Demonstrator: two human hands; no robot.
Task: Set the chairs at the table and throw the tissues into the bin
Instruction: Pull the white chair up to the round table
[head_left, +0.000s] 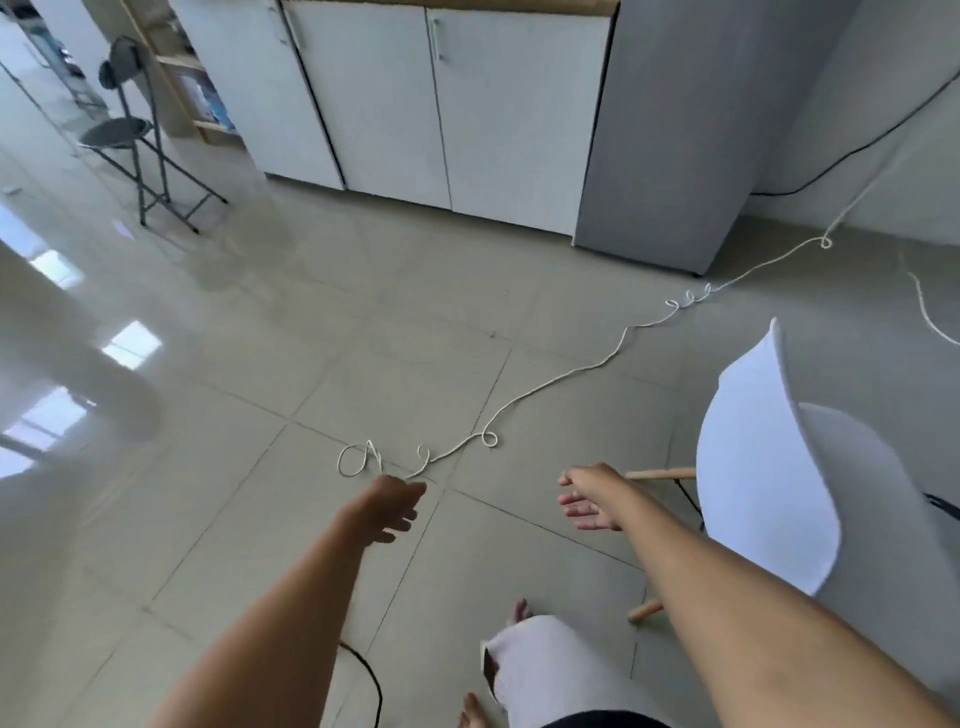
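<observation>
While both hands are hanging open and empty mid-frame, left hand and right hand, the white chair is sitting lower right.

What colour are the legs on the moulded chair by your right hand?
Light natural wood, under the white moulded plastic chair; its wooden legs show in the head view.

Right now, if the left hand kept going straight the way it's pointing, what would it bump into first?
Probably the white cord looped on the tiled floor, just beyond the open, empty left hand. Depth is unclear; the hand may pass above it, with bare floor beyond.
</observation>
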